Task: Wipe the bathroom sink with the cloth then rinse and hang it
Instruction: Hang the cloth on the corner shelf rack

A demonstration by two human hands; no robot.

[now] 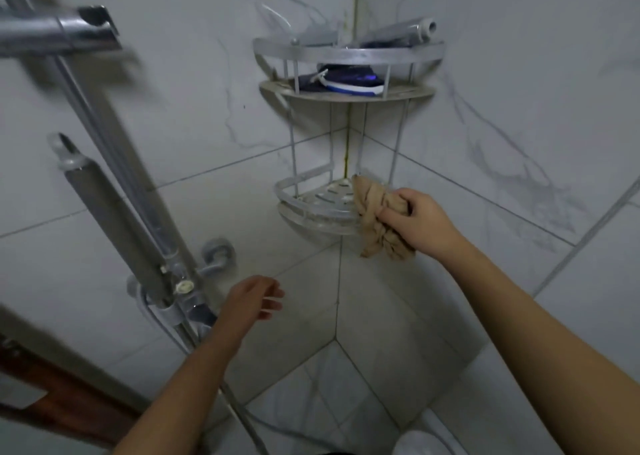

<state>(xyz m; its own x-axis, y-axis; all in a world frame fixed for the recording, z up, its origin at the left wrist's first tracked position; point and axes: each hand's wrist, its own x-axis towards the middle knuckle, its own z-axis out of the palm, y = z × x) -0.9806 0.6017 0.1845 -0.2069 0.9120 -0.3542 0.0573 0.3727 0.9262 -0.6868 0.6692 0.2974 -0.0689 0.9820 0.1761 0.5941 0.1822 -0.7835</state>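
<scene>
Head view, tiled shower corner. I see the right hand (415,217) closed in a fist around the cloth (375,217), a beige, wrung and twisted bundle. One end of the cloth sticks up and away from the knuckles; the other end hangs below the fist. The cloth is at the front rim of the lower shelf (311,201) of a metal corner rack, just left of the hand; I cannot tell whether it rests on the rim or only overlaps it.

Left hand (256,297) is lower and nearer to me, empty, fingers loosely spread and slightly curled, touching nothing. Just left of it: the shower mixer (183,298) and riser rail, blurred.

Above the right hand, the rack's upper shelf (346,92) carries a dark blue and white item (346,80); identity unclear.
</scene>
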